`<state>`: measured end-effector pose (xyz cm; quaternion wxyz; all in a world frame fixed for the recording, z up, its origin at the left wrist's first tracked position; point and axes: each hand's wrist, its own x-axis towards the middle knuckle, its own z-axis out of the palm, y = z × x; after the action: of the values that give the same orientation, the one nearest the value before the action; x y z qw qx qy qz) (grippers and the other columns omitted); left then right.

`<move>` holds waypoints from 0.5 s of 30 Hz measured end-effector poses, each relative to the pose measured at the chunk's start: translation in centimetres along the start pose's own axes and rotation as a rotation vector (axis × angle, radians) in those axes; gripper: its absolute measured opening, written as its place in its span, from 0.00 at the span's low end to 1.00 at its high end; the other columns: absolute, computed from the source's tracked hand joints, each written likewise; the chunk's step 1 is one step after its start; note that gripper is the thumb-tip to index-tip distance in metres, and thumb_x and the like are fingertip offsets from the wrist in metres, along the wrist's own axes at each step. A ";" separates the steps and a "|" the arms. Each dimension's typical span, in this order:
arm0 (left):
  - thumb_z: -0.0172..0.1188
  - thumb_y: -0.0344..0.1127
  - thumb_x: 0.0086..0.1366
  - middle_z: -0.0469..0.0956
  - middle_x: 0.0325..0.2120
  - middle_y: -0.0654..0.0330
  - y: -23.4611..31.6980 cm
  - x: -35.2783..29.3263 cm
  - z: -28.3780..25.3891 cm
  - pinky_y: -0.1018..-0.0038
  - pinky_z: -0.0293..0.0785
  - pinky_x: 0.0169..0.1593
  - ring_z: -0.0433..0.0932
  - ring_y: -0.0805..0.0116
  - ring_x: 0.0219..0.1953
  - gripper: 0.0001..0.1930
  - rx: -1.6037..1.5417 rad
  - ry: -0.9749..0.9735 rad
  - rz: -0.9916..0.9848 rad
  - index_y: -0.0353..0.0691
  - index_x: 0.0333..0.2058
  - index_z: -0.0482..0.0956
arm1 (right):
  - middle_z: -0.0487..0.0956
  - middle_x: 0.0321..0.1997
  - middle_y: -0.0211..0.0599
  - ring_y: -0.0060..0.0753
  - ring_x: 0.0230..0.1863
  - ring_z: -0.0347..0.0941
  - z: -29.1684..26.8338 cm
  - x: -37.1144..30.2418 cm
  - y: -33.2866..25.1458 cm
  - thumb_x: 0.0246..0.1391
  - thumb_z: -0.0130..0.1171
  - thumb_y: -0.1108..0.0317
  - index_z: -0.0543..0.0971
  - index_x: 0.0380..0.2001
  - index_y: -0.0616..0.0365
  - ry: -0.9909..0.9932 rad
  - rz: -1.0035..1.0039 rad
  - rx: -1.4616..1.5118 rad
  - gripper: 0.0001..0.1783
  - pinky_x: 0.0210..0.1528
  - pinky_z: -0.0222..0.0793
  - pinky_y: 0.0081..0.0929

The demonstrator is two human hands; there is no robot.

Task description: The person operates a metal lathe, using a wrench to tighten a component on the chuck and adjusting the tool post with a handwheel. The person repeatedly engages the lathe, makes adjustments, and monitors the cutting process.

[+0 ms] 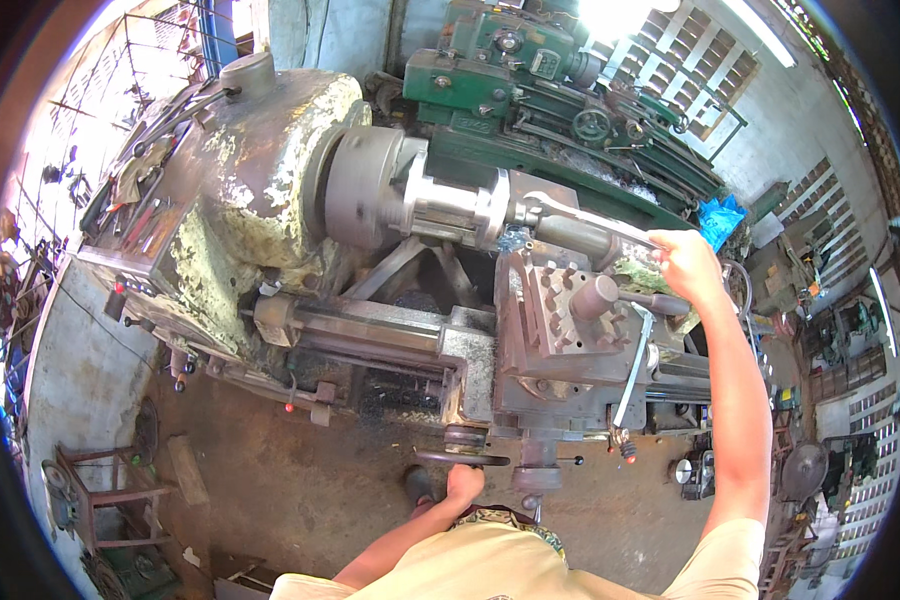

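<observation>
A big worn lathe stands before me. Its round chuck (358, 190) holds a shiny flanged metal cylinder (452, 208). My right hand (688, 266) is closed round the near end of a long steel spanner (592, 216), whose far end lies beside the right end of the cylinder, over the tailstock barrel (576, 240). Below that sits the square tool post (570, 308), with several bolts and a lever handle (655, 300). Low in front, my left hand (465, 484) is closed at the rim of the carriage handwheel (460, 457), seen nearly edge-on; its fingers are partly hidden.
Tools lie on the headstock (150, 215) at left. A thin pale bar (634, 368) leans by the tool post. Behind stands a green lathe (490, 90) with a blue plastic bag (720, 220) near it. A wooden stool (120, 492) stands on the floor at lower left.
</observation>
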<state>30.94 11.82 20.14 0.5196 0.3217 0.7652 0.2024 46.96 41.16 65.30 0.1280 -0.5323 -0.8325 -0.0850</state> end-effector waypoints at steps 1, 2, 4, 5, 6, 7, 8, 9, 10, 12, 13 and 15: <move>0.55 0.41 0.58 0.78 0.36 0.36 0.0 -0.1 0.0 0.56 0.74 0.49 0.78 0.41 0.45 0.17 0.000 0.008 0.012 0.31 0.35 0.82 | 0.82 0.35 0.45 0.49 0.38 0.79 -0.5 -0.2 0.1 0.46 0.56 0.74 0.83 0.41 0.49 0.021 0.016 -0.013 0.17 0.39 0.74 0.40; 0.55 0.41 0.58 0.78 0.36 0.36 0.1 -0.2 0.0 0.56 0.74 0.49 0.78 0.42 0.45 0.17 -0.007 0.022 0.026 0.31 0.35 0.82 | 0.82 0.35 0.45 0.49 0.38 0.79 -0.9 -0.3 0.3 0.46 0.56 0.73 0.83 0.40 0.49 0.016 -0.027 -0.022 0.16 0.39 0.74 0.41; 0.55 0.41 0.57 0.78 0.37 0.36 0.1 -0.5 0.0 0.56 0.74 0.49 0.78 0.42 0.45 0.17 -0.045 0.029 0.007 0.32 0.35 0.82 | 0.82 0.35 0.45 0.50 0.38 0.79 -2.1 -0.6 0.8 0.46 0.57 0.72 0.83 0.39 0.51 -0.028 -0.018 -0.120 0.15 0.39 0.74 0.41; 0.55 0.41 0.57 0.78 0.37 0.36 0.2 -0.5 -0.1 0.57 0.74 0.49 0.78 0.43 0.45 0.17 -0.067 0.037 -0.005 0.32 0.35 0.82 | 0.82 0.33 0.46 0.50 0.37 0.79 -2.3 -0.5 1.0 0.46 0.58 0.70 0.84 0.38 0.51 -0.066 -0.037 -0.219 0.13 0.39 0.74 0.43; 0.54 0.41 0.57 0.78 0.37 0.36 0.3 -0.5 -0.2 0.57 0.74 0.49 0.78 0.42 0.45 0.17 -0.061 0.031 0.010 0.32 0.36 0.82 | 0.82 0.32 0.47 0.50 0.37 0.79 -2.2 -0.5 1.1 0.46 0.58 0.69 0.84 0.37 0.50 -0.089 -0.051 -0.256 0.13 0.38 0.74 0.43; 0.54 0.40 0.57 0.78 0.37 0.36 0.3 -0.5 -0.2 0.57 0.74 0.49 0.78 0.42 0.45 0.17 -0.060 0.026 0.018 0.32 0.36 0.82 | 0.81 0.31 0.47 0.51 0.36 0.79 -2.0 -0.6 1.2 0.46 0.59 0.69 0.84 0.37 0.49 -0.091 -0.095 -0.304 0.13 0.38 0.74 0.43; 0.54 0.39 0.56 0.78 0.37 0.36 0.3 -0.5 -0.3 0.57 0.74 0.49 0.78 0.42 0.45 0.17 -0.072 0.025 0.018 0.31 0.36 0.82 | 0.81 0.31 0.47 0.51 0.36 0.79 -1.6 -0.7 1.2 0.45 0.59 0.68 0.84 0.36 0.49 -0.093 -0.141 -0.353 0.13 0.38 0.74 0.44; 0.54 0.39 0.56 0.78 0.37 0.36 0.3 -0.4 -0.2 0.57 0.74 0.49 0.78 0.42 0.45 0.17 -0.055 0.009 0.025 0.31 0.36 0.82 | 0.81 0.30 0.47 0.51 0.36 0.79 -1.1 -0.8 1.1 0.46 0.58 0.68 0.84 0.36 0.47 -0.081 -0.139 -0.329 0.13 0.38 0.74 0.44; 0.54 0.39 0.56 0.78 0.37 0.36 0.2 -0.3 -0.2 0.57 0.74 0.49 0.78 0.42 0.45 0.17 -0.051 -0.004 0.022 0.31 0.36 0.82 | 0.81 0.30 0.47 0.50 0.36 0.79 -0.4 -0.8 1.0 0.46 0.58 0.68 0.84 0.36 0.47 -0.063 -0.172 -0.314 0.13 0.38 0.74 0.44; 0.54 0.39 0.57 0.78 0.37 0.35 -0.1 -0.1 0.0 0.56 0.73 0.50 0.78 0.42 0.45 0.18 -0.042 -0.020 0.014 0.30 0.36 0.82 | 0.81 0.31 0.46 0.50 0.37 0.79 0.8 -0.7 0.7 0.46 0.58 0.68 0.84 0.37 0.47 -0.087 -0.165 -0.321 0.13 0.39 0.74 0.44; 0.53 0.39 0.57 0.78 0.37 0.35 -0.2 0.1 0.1 0.56 0.73 0.50 0.78 0.41 0.46 0.18 -0.035 -0.023 0.011 0.30 0.36 0.82 | 0.82 0.33 0.45 0.49 0.38 0.78 1.3 -0.7 0.5 0.47 0.58 0.68 0.83 0.39 0.46 -0.111 -0.125 -0.284 0.14 0.40 0.74 0.45; 0.54 0.40 0.57 0.78 0.37 0.35 -0.5 0.4 0.3 0.56 0.73 0.50 0.78 0.41 0.46 0.18 -0.037 -0.025 -0.005 0.29 0.36 0.82 | 0.82 0.33 0.44 0.49 0.38 0.79 2.2 -0.7 0.2 0.47 0.58 0.68 0.83 0.39 0.45 -0.081 -0.072 -0.213 0.14 0.40 0.74 0.44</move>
<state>30.98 11.74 19.43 0.5353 0.3126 0.7557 0.2113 47.18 41.21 63.01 0.0340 -0.5158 -0.8417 -0.1561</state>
